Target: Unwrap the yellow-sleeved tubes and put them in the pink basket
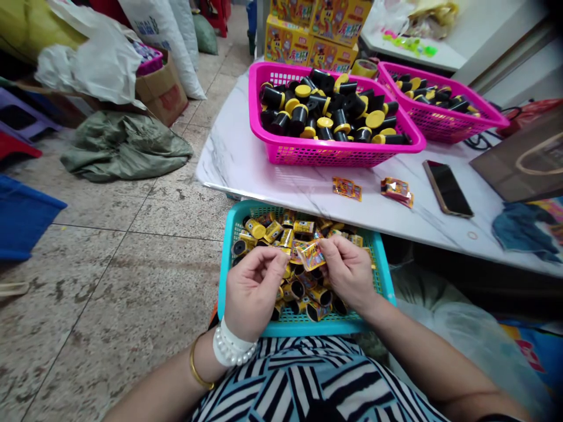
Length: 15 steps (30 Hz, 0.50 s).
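Observation:
My right hand (349, 271) pinches a small printed yellow-and-orange wrapper (311, 256) by its right edge, above a turquoise basket (223, 275). To the wrapper's left, my left hand (254, 287) has thumb and forefinger pressed together; whether anything is between them I cannot make out. Beneath both hands the basket holds many small black cylinders with yellow printed wraps (255, 227), lying at all angles, some with an open black end showing. The basket rests at my lap, against the table's front edge.
On the white table (229, 158) stand two pink baskets, one near (264, 138) and one farther right (444, 120), holding black cylinders with yellow caps. Two small piles of wrappers (347, 189) and a phone (447, 189) lie in front. Yellow boxes (288, 42) are stacked behind.

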Available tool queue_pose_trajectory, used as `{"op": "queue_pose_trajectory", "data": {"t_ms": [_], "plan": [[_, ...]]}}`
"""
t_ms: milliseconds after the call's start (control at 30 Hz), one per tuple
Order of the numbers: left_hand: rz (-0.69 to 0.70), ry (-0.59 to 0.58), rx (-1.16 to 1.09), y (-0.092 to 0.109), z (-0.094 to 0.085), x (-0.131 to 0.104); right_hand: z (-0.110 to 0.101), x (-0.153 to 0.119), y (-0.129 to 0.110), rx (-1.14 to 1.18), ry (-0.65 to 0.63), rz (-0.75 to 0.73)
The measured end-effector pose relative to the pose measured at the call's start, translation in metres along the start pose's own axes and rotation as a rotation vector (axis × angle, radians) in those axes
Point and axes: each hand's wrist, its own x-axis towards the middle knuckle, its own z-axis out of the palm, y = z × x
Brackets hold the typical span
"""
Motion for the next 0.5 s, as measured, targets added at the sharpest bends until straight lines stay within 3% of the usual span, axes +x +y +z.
{"op": "queue_pose_trajectory", "data": {"t_ms": [200, 500], "plan": [[-0.030, -0.120, 0.052, -0.006, 0.001, 0.004, 0.002, -0.001, 0.002, -0.134, -0.009, -0.144], [-0.038, -0.045, 0.077, -0.018, -0.014, 0.025, 0.018, 0.001, -0.010, -0.293, 0.013, -0.612]]}}
